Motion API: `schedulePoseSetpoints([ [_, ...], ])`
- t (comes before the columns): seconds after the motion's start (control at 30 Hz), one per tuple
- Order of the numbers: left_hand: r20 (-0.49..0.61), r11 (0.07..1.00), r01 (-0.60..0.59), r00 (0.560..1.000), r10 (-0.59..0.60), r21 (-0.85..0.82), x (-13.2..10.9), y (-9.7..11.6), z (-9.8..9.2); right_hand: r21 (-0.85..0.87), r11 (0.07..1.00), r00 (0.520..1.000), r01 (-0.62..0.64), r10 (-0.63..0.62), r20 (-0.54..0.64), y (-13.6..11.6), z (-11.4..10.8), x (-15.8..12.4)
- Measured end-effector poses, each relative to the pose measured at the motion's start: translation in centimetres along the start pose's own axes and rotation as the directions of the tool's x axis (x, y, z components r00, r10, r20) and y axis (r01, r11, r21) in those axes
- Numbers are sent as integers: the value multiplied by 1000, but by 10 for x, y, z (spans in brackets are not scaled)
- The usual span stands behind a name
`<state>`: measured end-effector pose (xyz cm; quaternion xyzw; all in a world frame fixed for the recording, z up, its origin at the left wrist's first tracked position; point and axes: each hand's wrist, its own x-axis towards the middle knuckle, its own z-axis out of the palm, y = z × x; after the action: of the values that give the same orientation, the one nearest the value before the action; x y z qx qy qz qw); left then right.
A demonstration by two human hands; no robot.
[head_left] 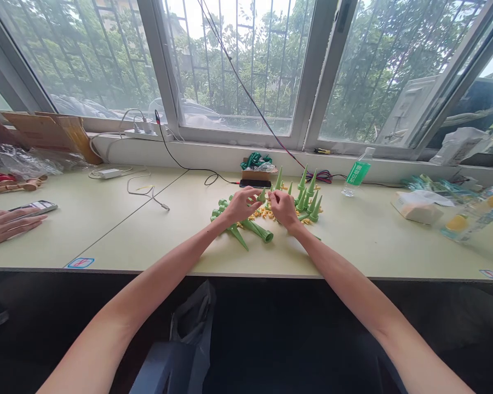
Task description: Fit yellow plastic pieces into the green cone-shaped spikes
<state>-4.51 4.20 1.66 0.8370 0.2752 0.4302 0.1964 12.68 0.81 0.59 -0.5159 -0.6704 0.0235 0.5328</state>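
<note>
My left hand is closed on a green plastic spike, held above the table with its pointed end up. Close beside it, my right hand is pinched, and whatever its fingertips hold is hidden. Small yellow plastic pieces lie in a pile below my hands. Several green spikes stand upright to the right, some with yellow pieces at their bases. More loose green spikes lie on their sides around my left hand, one with its open round end facing me.
A phone and a small box sit behind my hands. At the right stand a water bottle and a tissue box. A cable lies left. Another person's hand rests by a phone at the far left.
</note>
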Motion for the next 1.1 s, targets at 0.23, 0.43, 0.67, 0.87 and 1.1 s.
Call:
schedulePoseSetpoints([
  [0.23,-48,951,211,973,-228,-226,4,1,-1,0,1000,997,-4,4,-71,-3,-2,1],
  [0.43,107,879,294,956,-274,-374,3,7,-1,32,999,999,34,-33,-41,-5,-3,0],
  [0.67,129,870,300,954,-271,-392,1,13,-3,49,998,999,29,-28,-14,-2,-2,0],
  [0.87,93,934,231,973,-213,-272,0,7,-2,54,998,1000,29,-29,-9,1,0,0],
  [1.1,-40,998,68,997,-67,16,-1,7,-2,45,998,999,32,-32,1,2,0,0],
])
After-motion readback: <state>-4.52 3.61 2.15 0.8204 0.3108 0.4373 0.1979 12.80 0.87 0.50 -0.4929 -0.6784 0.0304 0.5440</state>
